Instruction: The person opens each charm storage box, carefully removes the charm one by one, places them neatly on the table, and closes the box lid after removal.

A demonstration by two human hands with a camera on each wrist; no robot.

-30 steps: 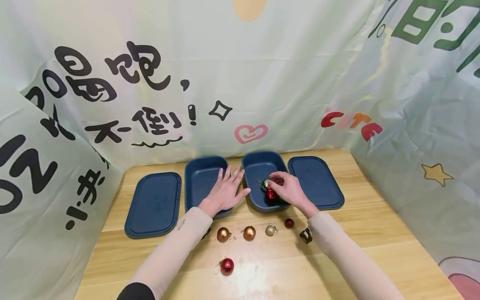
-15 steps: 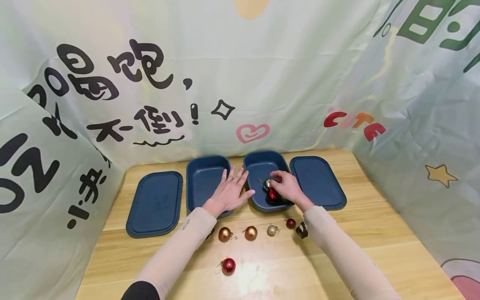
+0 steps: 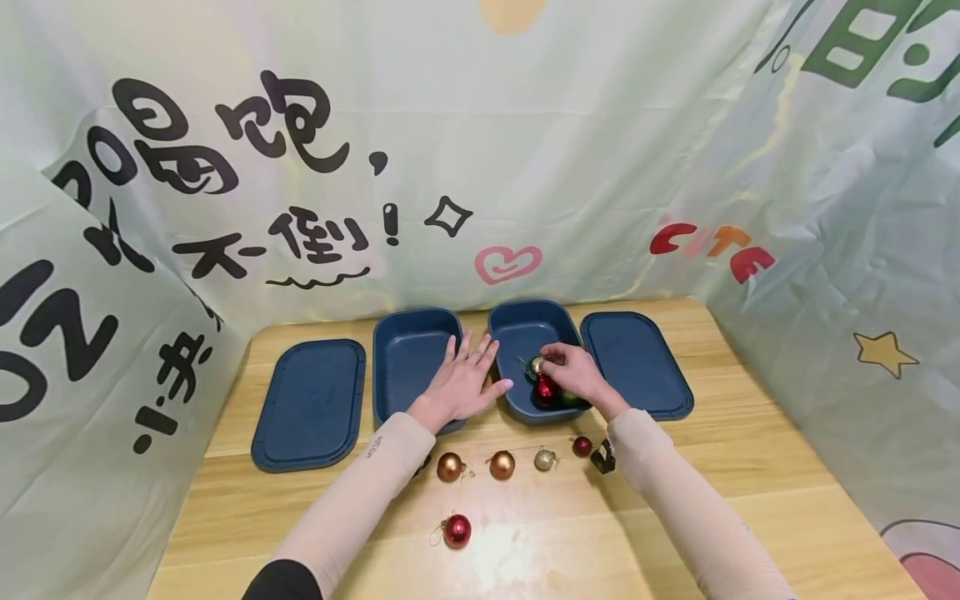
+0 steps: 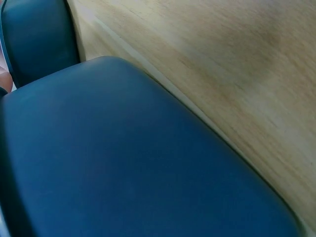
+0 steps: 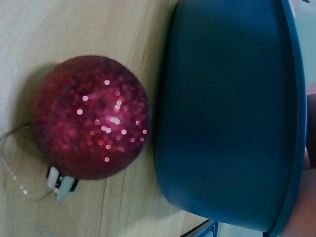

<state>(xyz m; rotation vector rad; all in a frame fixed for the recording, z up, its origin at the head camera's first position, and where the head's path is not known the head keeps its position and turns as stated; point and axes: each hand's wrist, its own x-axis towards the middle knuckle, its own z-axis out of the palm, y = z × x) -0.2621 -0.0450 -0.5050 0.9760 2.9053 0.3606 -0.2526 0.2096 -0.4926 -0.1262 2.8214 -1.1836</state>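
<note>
My left hand (image 3: 465,383) lies with fingers spread straight over the right rim of the left blue box (image 3: 408,358), thumb reaching toward the right blue box (image 3: 528,321). Inside that right box, the curled thumb and fingers of my right hand (image 3: 576,373) pinch at the metallic top of a dark green Christmas bauble (image 3: 531,370). A shiny red bauble (image 3: 546,390) sits just below these fingertips, and another greenish bauble (image 3: 573,400) is partly hidden under the hand. In the right wrist view a glittery red bauble (image 5: 91,116) rests on the table outside the box.
In front of the boxes are two copper baubles (image 3: 450,467), a pale gold glitter bauble (image 3: 544,459) and, nearer, a shiny red bauble (image 3: 456,531). Blue lids lie flat at the left (image 3: 309,404) and right (image 3: 637,364). A printed curtain stands behind the table.
The right wrist has shifted slightly left while its fingers stay among the baubles; more of the greenish bauble under the hand shows. The left hand keeps its place. The head view has shifted a little.
</note>
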